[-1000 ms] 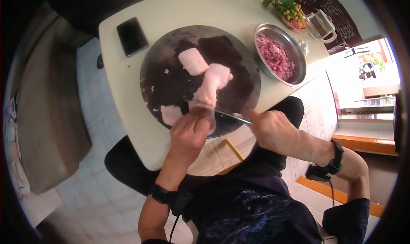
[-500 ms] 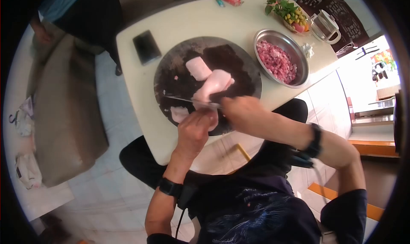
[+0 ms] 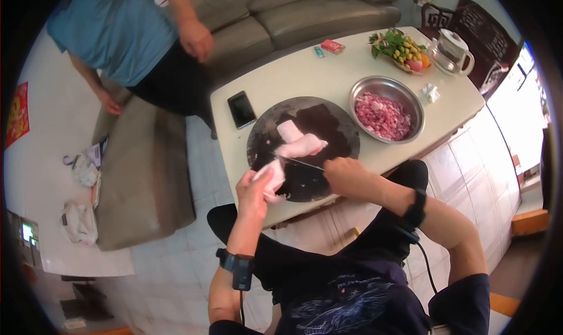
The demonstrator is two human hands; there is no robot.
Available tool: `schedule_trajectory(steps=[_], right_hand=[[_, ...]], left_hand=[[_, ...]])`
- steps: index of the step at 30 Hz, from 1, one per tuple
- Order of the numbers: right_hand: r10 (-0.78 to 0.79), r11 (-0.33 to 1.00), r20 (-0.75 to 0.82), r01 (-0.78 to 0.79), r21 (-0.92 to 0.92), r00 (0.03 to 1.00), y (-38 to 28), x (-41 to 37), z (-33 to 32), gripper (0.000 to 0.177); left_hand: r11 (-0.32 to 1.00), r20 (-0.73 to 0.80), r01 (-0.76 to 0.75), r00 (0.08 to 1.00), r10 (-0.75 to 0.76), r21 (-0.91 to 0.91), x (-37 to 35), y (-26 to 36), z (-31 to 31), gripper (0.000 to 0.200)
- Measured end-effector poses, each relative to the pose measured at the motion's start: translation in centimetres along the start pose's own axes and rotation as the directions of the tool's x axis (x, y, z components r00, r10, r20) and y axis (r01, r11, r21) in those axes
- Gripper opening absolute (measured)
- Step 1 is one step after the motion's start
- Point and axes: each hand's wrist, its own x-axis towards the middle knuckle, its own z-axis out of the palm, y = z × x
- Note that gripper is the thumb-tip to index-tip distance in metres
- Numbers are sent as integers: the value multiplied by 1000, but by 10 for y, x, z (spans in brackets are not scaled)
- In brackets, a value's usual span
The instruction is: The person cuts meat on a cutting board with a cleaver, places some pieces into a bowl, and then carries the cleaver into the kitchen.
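Observation:
My left hand (image 3: 252, 193) is closed around a pale pink piece of fatty meat (image 3: 273, 179), held over the near left rim of a round dark cutting board (image 3: 308, 184). A thin strip hangs below that piece. In my right hand (image 3: 347, 177), at the board's right side, is a knife (image 3: 300, 161), its thin blade pointing left across the board. Beyond the blade lie two more pale pieces touching each other, a blocky chunk of fatty meat (image 3: 288, 131) and a longer piece of fatty meat (image 3: 304, 146).
A metal bowl (image 3: 419, 131) of chopped red meat (image 3: 381, 117) stands right of the board. Behind are a fruit basket (image 3: 404, 53), a glass pitcher (image 3: 451, 52) and a red packet (image 3: 333, 46). A phone (image 3: 241, 109) lies at left, near a standing person (image 3: 126, 42).
My left hand has lifted its piece up and left, apart from the longer piece. The view has tilted upward, showing more of the sofa and the standing person.

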Motion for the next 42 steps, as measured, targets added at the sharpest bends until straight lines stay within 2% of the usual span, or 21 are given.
schedule_trajectory(steps=[4,5,11,16,18,20,22,23,26,29,30,31,32,33,35,36,37,38,39,40,42], right_hand=[[-12,1000,38,12,10,999,-15,33,7,11],[-5,1000,38,4,22,999,-16,35,11,11],[-154,988,-95,153,-21,983,-22,43,23,11],[-137,987,7,137,-84,991,-30,47,14,15],[-155,986,-23,154,-62,988,-29,50,23,16],[-46,999,12,46,12,999,-29,53,25,15],[-73,997,-8,73,4,997,-28,51,24,15],[-99,995,-24,99,-4,995,-27,50,23,15],[-79,997,-52,79,-1,996,-31,53,18,15],[-48,999,-12,48,5,999,-28,63,25,15],[-64,995,-63,68,70,996,-29,55,7,13],[-73,984,-114,90,154,991,-21,53,10,12],[-205,974,-5,204,98,979,2,58,23,16],[-7,985,29,2,174,1000,-6,43,3,23],[152,909,-63,-115,401,986,11,32,13,28],[174,844,-111,-90,529,978,17,23,11,30],[193,767,-74,-104,633,978,21,15,6,28],[278,584,116,-264,768,954,12,2,-16,27],[266,480,189,-299,825,945,22,-3,-13,23],[266,486,174,-288,825,948,25,-10,-12,23],[340,255,221,-316,914,914,28,-21,-15,22]], left_hand=[[1000,-45,-18,999,19,7,-14,-19,12,17],[998,-91,-29,996,24,-60,-17,-20,10,17],[976,-211,-76,977,32,-203,-21,-21,-9,20],[963,-146,11,988,-52,-269,-32,-25,-15,14],[950,-130,44,988,-88,-309,-41,-26,-23,12],[970,-173,27,982,-70,-240,-55,-9,-7,17],[998,-223,8,975,-21,-57,-64,-1,4,17],[998,-218,12,976,-23,-54,-71,2,7,17],[987,-184,-118,973,136,108,-105,18,15,17],[983,-163,-176,970,181,45,-97,53,-10,14],[981,-3,-191,982,191,-23,-87,65,-37,12],[984,-50,-175,984,173,-41,-87,79,-33,17],[984,-89,-166,983,160,-69,-84,92,-26,24],[977,-5,-107,994,108,-187,-78,103,-31,35],[959,116,-133,979,166,-250,-58,116,-34,42],[955,198,-142,960,197,-262,-45,121,-40,45],[938,266,-112,942,205,-328,-30,126,-46,48],[911,320,-67,924,211,-407,-23,133,-43,51],[883,292,-62,931,220,-466,-21,140,-35,57],[852,267,-52,938,220,-520,-20,148,-25,63],[840,270,-78,927,260,-537,-10,160,-18,70]])
